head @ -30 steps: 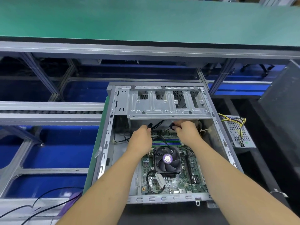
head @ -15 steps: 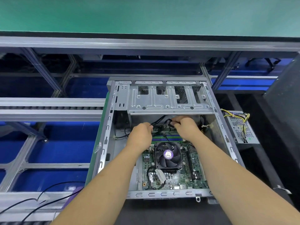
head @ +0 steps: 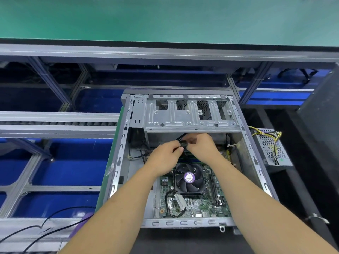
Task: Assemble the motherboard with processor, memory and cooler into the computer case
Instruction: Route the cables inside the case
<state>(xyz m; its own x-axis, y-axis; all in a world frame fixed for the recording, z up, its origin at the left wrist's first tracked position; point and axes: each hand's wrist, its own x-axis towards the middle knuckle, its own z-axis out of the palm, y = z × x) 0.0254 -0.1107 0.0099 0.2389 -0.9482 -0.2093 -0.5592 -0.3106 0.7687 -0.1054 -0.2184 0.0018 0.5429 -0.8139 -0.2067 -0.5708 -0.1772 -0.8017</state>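
The grey computer case (head: 120, 149) lies open on its side in front of me. Inside it sits the green motherboard (head: 200, 204), with the black cooler fan (head: 189, 177) on top; the memory sticks are mostly hidden behind my hands. My left hand (head: 165, 156) and my right hand (head: 199, 145) meet just under the drive cage (head: 190, 114). Both pinch the same black cable connector (head: 183, 143) between their fingertips. Black cables run from there back under the cage.
A power supply (head: 271, 149) with yellow and black wires lies outside the case at the right. A roller conveyor (head: 55, 123) runs at the left, a green belt (head: 165, 19) across the back. Black cords (head: 45, 224) trail at the lower left. A dark panel (head: 321, 110) stands right.
My two hands have come together: they were apart on separate cables, and now both hold one black connector between them. My view has shifted slightly downward.
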